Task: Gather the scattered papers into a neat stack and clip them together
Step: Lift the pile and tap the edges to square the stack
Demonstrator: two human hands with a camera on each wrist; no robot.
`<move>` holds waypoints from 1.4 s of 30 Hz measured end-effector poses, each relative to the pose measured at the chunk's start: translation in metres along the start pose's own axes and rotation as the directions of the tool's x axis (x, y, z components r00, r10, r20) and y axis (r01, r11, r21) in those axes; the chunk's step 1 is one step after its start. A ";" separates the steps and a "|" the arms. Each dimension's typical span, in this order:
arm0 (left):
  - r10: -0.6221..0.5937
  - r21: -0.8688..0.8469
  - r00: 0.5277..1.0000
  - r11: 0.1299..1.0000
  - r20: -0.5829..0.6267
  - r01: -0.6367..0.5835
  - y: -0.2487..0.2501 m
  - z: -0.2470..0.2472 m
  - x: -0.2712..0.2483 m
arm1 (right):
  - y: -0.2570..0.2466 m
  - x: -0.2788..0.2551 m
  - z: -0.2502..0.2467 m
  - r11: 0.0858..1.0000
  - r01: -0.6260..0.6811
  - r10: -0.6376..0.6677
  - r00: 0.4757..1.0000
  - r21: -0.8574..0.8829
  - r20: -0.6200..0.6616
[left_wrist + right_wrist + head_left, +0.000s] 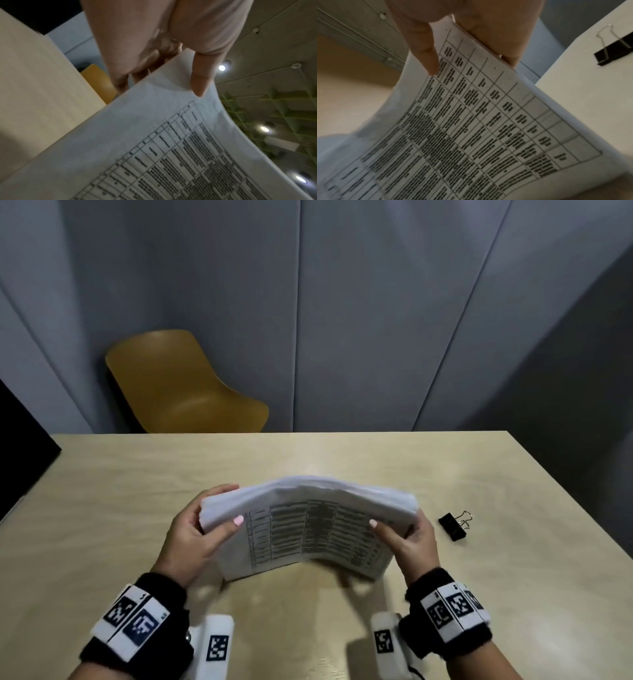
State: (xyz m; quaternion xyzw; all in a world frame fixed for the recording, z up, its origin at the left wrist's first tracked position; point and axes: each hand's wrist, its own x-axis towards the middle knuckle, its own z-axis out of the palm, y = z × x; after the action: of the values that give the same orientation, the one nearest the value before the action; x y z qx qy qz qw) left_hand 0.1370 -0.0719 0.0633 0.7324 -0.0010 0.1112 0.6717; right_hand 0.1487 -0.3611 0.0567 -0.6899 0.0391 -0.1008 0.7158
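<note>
The stack of papers (308,529) stands on its lower long edge near the middle of the table (137,474), its long axis running left to right, the printed grid facing the person and the top bowed upward. The left hand (195,532) pinches the left short edge, thumb in front, fingers behind. The right hand (411,539) pinches the right short edge likewise. A black binder clip (454,525) lies flat toward the table's right edge, apart from the stack.

- Left hand (191,537) and right hand (411,539) gripped the paper stack (308,529) upright, bowed, above the table (137,491).
- Binder clip (454,525) lay near the table's right edge.
</note>
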 end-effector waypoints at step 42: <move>-0.101 -0.029 0.871 0.995 -0.481 0.100 0.010 0.035 0.005 | -0.020 -0.006 0.026 0.995 0.098 -0.087 0.950 0.021 -0.301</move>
State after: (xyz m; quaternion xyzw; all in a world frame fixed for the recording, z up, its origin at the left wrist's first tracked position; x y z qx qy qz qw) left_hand 0.1464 -0.1061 0.0711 0.6796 0.2041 0.2550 0.6568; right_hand 0.1456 -0.3350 0.0777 -0.6548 0.1132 -0.2384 0.7082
